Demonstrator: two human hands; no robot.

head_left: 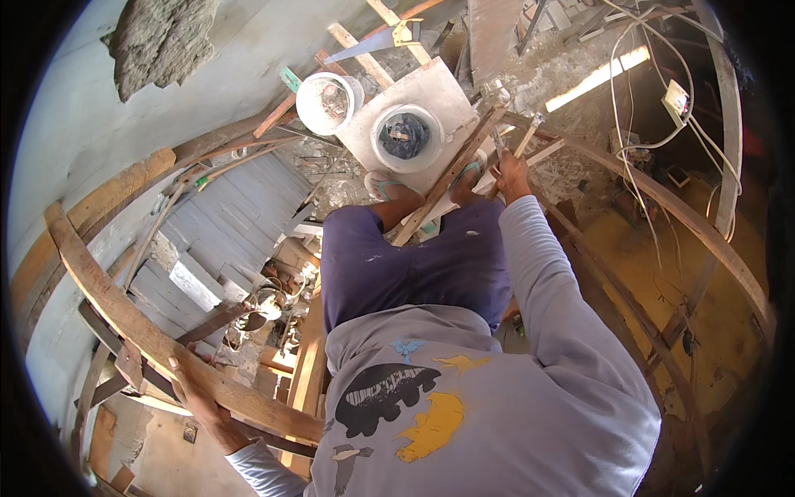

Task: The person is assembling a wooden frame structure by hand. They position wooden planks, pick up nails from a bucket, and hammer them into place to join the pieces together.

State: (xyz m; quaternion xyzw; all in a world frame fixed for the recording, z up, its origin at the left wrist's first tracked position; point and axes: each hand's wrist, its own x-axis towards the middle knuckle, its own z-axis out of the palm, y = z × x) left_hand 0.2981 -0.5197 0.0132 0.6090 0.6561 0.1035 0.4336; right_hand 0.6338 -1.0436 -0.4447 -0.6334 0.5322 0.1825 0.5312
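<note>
My left hand (201,402) grips the lower edge of a long wooden beam (137,311), with one finger lying along its face and the others partly hidden. Out in front, beside my right knee, my right hand (512,176) is closed around a hammer (525,137) with a pale wooden handle, its head pointing away from me. A short metal piece (498,141) shows beside the same fingers; I cannot tell whether it is held too. Just left of that hand, a narrow dark plank (455,170) slants between my feet.
A white bucket (383,157) with a dark bag inside stands on a pale board (443,83). Another white bucket (348,103) is beside it, near a handsaw (368,45) with a yellow handle. Loose white cables (617,124) hang at right. Wooden beams (679,199) cross both sides.
</note>
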